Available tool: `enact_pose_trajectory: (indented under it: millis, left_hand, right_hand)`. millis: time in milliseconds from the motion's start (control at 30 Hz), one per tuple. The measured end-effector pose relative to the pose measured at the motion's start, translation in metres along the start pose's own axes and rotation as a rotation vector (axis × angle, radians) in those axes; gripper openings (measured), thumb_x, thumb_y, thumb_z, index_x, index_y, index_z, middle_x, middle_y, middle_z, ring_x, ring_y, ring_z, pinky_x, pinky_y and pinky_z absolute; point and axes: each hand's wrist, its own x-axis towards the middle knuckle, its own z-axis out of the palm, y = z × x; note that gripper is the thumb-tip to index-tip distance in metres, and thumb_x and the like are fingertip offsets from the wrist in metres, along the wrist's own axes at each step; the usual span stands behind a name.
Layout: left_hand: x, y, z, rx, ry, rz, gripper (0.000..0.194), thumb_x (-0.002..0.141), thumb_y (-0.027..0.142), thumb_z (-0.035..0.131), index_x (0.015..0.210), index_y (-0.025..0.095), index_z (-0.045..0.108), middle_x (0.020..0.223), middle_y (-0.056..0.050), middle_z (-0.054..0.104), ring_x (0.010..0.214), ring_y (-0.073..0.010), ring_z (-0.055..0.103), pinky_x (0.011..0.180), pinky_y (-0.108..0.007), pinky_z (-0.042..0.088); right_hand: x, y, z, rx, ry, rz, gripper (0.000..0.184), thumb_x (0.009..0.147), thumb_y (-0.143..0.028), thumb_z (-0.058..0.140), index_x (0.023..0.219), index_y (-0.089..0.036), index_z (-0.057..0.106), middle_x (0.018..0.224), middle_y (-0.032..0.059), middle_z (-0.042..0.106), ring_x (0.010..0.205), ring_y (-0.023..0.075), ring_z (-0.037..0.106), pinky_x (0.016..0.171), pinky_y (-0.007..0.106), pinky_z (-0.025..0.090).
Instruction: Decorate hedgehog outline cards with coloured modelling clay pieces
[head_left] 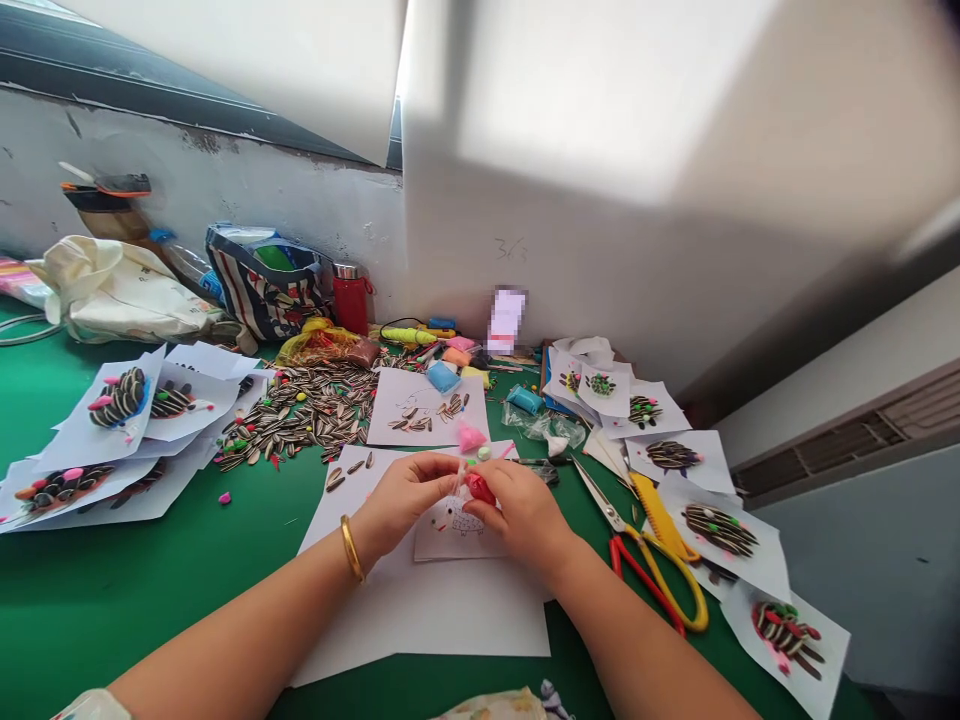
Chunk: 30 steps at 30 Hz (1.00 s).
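Bare forearms (225, 620) reach in from the bottom edge, a gold bangle (351, 550) on the left wrist. Between the hands, just above a small white card (439, 546) with a dotted animal drawn on it, is a red packet (480, 488). The right hand (531, 508) grips it between thumb and fingers; the left hand (397, 500) pinches its clear wrap (459, 478). Larger white sheets (442, 610) lie under the card. A pink lump (471, 437) sits just beyond the fingers, near a sheet bearing striped seeds (411, 420). To the right, scissors (615, 515) lie with their blades parted, beside a yellow comb-like piece (660, 515). Seed-covered pictures overlap along both sides (731, 530). Farther back are a heap of seeds (311, 405), a striped bag (262, 290) and a red bottle (350, 302).
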Motion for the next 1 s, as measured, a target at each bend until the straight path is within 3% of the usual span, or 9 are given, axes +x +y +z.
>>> enact_pose_trajectory:
  millis: [133, 367, 633, 900, 1000]
  left_hand:
    - [0.0011, -0.0003, 0.0002, 0.021, 0.031, 0.007, 0.028, 0.072, 0.035, 0.079, 0.093, 0.017, 0.076, 0.097, -0.006, 0.076, 0.088, -0.0196, 0.066, 0.084, -0.031, 0.052]
    - [0.0026, -0.0004, -0.0025, 0.046, 0.059, 0.063, 0.026, 0.071, 0.035, 0.078, 0.091, 0.018, 0.075, 0.096, -0.006, 0.076, 0.087, -0.0195, 0.066, 0.084, -0.032, 0.053]
    - [0.0030, -0.0057, -0.0018, 0.212, 0.050, 0.153, 0.020, 0.075, 0.034, 0.073, 0.087, 0.018, 0.073, 0.090, -0.006, 0.074, 0.084, -0.0200, 0.066, 0.079, -0.032, 0.054]
    - [0.0022, -0.0005, -0.0028, 0.193, 0.171, 0.170, 0.022, 0.075, 0.037, 0.071, 0.087, 0.019, 0.073, 0.092, -0.006, 0.074, 0.087, -0.0212, 0.066, 0.083, -0.035, 0.054]
    - [0.0026, -0.0013, -0.0026, 0.186, 0.181, 0.163, 0.024, 0.076, 0.038, 0.071, 0.089, 0.018, 0.073, 0.093, -0.007, 0.073, 0.088, -0.0216, 0.066, 0.084, -0.036, 0.054]
  right_hand:
    - [-0.0004, -0.0020, -0.0003, -0.051, -0.017, 0.016, 0.027, 0.100, -0.034, 0.045, 0.108, -0.018, 0.065, 0.097, 0.0104, 0.069, 0.089, 0.0238, 0.063, 0.080, 0.036, 0.048]
    - [-0.0010, -0.0019, -0.0024, 0.082, 0.018, 0.068, 0.033, 0.098, -0.041, 0.045, 0.119, -0.020, 0.060, 0.105, 0.0098, 0.064, 0.094, 0.0233, 0.059, 0.080, 0.034, 0.048]
    - [-0.0009, 0.0008, 0.0015, 0.255, 0.057, 0.174, 0.016, 0.096, -0.033, 0.048, 0.090, -0.021, 0.056, 0.087, 0.0040, 0.056, 0.083, 0.0187, 0.052, 0.076, 0.032, 0.045]
    - [-0.0010, -0.0055, 0.0032, 0.301, -0.026, 0.248, 0.013, 0.090, -0.029, 0.060, 0.100, -0.022, 0.057, 0.090, 0.0021, 0.057, 0.082, 0.0175, 0.052, 0.071, 0.030, 0.044]
    - [-0.0009, -0.0058, 0.0034, 0.294, 0.003, 0.226, 0.012, 0.089, -0.025, 0.059, 0.101, -0.022, 0.057, 0.093, 0.0032, 0.058, 0.086, 0.0182, 0.054, 0.074, 0.030, 0.046]
